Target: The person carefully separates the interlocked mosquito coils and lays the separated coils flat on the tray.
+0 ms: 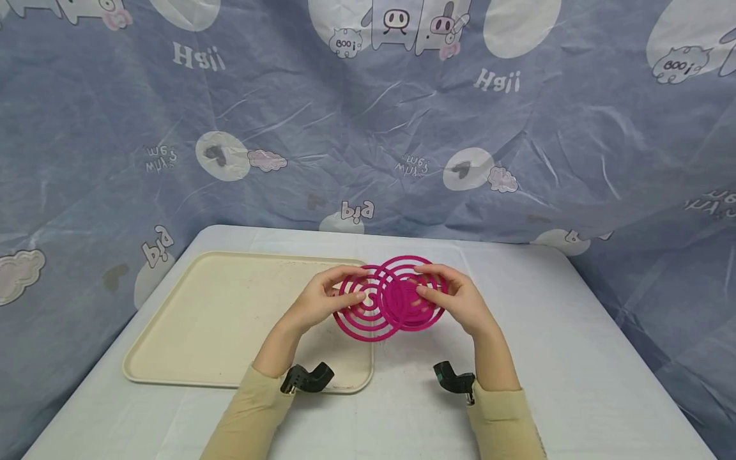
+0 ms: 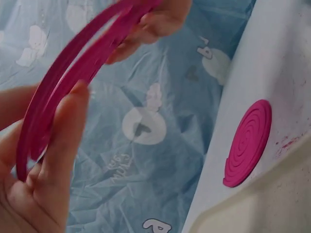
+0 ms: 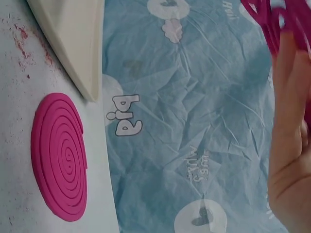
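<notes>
Pink spiral coils (image 1: pixel 388 300), two interlocked rings partly pulled apart, hang in the air at the centre of the head view, above the near middle of the white table (image 1: pixel 575 358). Largest behind them is the blue cartoon-print cloth (image 1: pixel 517 128), filling the upper half of the frame. The cream tray (image 1: pixel 230 313) lies on the table at lower left, its right edge under the coils. A second, unseparated pink coil disc (image 3: pixel 59 158) lies flat on the table just beside the tray's corner, at the left of the right wrist view. The left hand (image 1: pixel 322 297) pinches the left coil's rim with curled fingers (image 2: pixel 68 126) and thumb; the right hand (image 1: pixel 454 297) grips the right coil likewise, its fingers (image 3: pixel 286 87) pressed together along the spiral.
</notes>
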Demonstrator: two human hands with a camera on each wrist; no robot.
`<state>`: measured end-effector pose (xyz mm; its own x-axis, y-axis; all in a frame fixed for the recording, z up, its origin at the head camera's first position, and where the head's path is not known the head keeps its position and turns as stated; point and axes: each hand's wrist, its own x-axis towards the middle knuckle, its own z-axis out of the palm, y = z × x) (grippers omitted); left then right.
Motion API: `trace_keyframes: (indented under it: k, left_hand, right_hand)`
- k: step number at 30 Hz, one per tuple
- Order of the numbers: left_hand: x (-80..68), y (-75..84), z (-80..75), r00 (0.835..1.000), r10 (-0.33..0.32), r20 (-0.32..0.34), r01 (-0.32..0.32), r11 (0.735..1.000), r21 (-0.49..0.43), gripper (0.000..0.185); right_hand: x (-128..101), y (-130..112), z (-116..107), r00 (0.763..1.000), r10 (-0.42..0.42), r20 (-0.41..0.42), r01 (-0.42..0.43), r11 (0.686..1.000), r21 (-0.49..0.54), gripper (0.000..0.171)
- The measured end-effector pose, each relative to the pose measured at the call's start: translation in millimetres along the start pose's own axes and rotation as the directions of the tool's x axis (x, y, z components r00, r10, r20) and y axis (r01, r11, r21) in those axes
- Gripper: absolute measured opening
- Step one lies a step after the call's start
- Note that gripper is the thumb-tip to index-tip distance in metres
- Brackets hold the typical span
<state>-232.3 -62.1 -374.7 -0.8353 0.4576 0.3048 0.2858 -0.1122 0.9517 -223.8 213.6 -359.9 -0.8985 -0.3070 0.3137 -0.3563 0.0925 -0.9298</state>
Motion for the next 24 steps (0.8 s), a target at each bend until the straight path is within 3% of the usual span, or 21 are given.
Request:
trace_keyframes:
  k: [2,4,7,11,15,20,24]
  left_hand:
    - [-1.8,0.6,-2.5,0.993,-0.031,0.11,0.027,0.999,0.033,0.038]
    - [-3.1,1.5,-3.9,0.982,-0.047,0.18,0.037,0.998,0.057,0.036]
    - [-3.4,1.6,-4.4,0.977,-0.05,0.207,0.035,0.996,0.077,0.037]
    - [-2.2,1.5,-2.6,0.99,-0.039,0.135,0.028,0.996,0.084,0.042]
    - [-0.1,1.5,0.5,1.0,-0.024,0.0,0.024,0.999,0.043,0.045]
    - [2.4,-0.6,4.2,0.989,0.008,-0.15,-0.01,1.0,-0.016,0.046]
    - [2.6,-0.1,5.6,0.975,0.045,-0.219,-0.055,0.998,-0.041,0.046]
  right_hand:
    - [-2,0,-3,0.992,0.027,0.124,-0.023,0.999,-0.032,0.034]
    - [-3,1,-6,0.975,0.03,0.219,-0.018,0.998,-0.059,0.033]
    - [-4,1,-7,0.961,0.028,0.274,-0.002,0.996,-0.094,0.034]
    - [-2,-1,-4,0.978,0.041,0.206,-0.022,0.995,-0.095,0.037]
    - [0,-1,1,0.997,0.046,0.066,-0.041,0.996,-0.075,0.039]
    - [2,0,8,0.996,-0.003,-0.088,0.0,0.999,-0.032,0.041]
    - [4,0,12,0.979,-0.041,-0.2,0.034,0.999,-0.039,0.043]
